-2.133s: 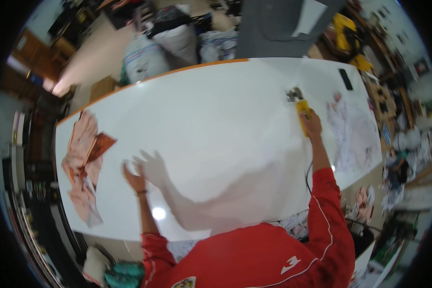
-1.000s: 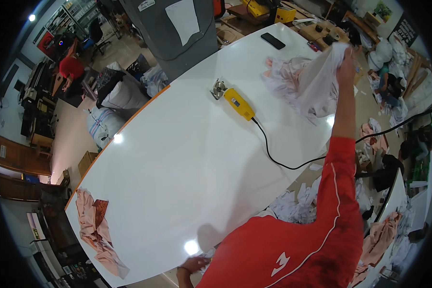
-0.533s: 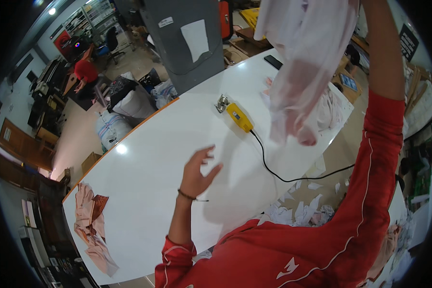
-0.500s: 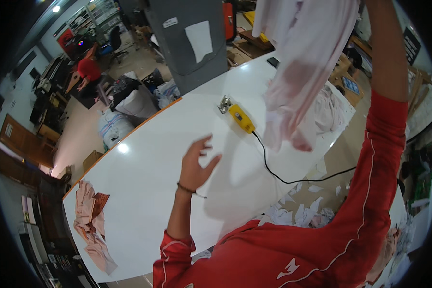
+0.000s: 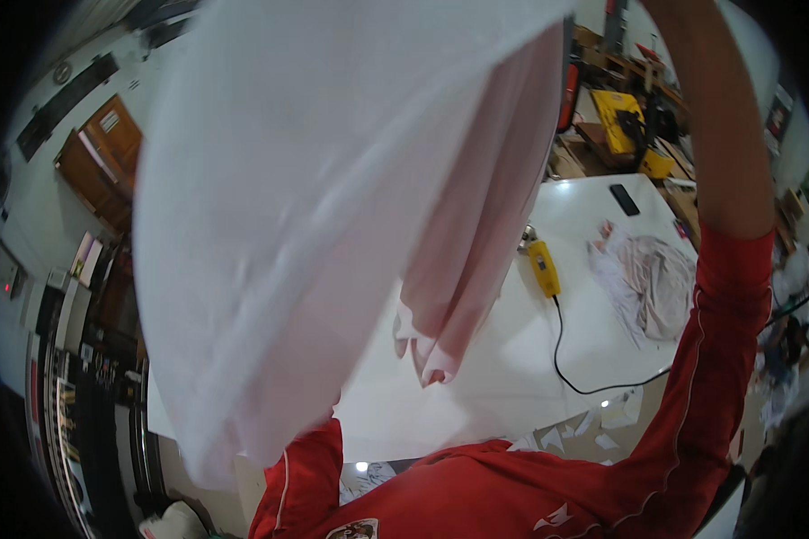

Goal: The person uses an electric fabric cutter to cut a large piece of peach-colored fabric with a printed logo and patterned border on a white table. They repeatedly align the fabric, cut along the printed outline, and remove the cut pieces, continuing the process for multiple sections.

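Raised cloth: a wide sheet of thin, whitish-pink woven fabric (image 5: 270, 207) hangs in the air close to the camera, above the table and past its left end; a deeper pink fold (image 5: 485, 189) drops beside its pale front layer.
Right hand: past the upper edge of the view, so its hold cannot be told; the bare right forearm (image 5: 737, 126) rises steeply toward the top, on the cloth's right.
Left hand: hidden behind the lower part of the cloth, fingers unseen, so whether it grips cannot be told; only the red left sleeve (image 5: 307, 463) shows below.
Cloth's handling: probably light, limp and smooth, apt to billow, slide and crease; likely hard to break but easy to snag or stretch out of shape.
Where to hold: best by two separated edges, pinched flat near the corners; the gathered lower ends (image 5: 436, 373) look like loose fold, a poorer place to grip.
White table: its smooth top (image 5: 521, 368) gives the fabric little friction, by its gloss.
Yellow handheld cutter with a metal head (image 5: 543, 269): lies on the table, right of the pink fold, its black cable (image 5: 562, 359) curving toward the near edge.
Crumpled pale cloth heap (image 5: 661, 274): on the table's right end, well apart from the raised cloth.
Black flat phone (image 5: 624, 199): beyond the heap, near the far right corner.
White scraps (image 5: 607, 440): on the floor at the near right side.
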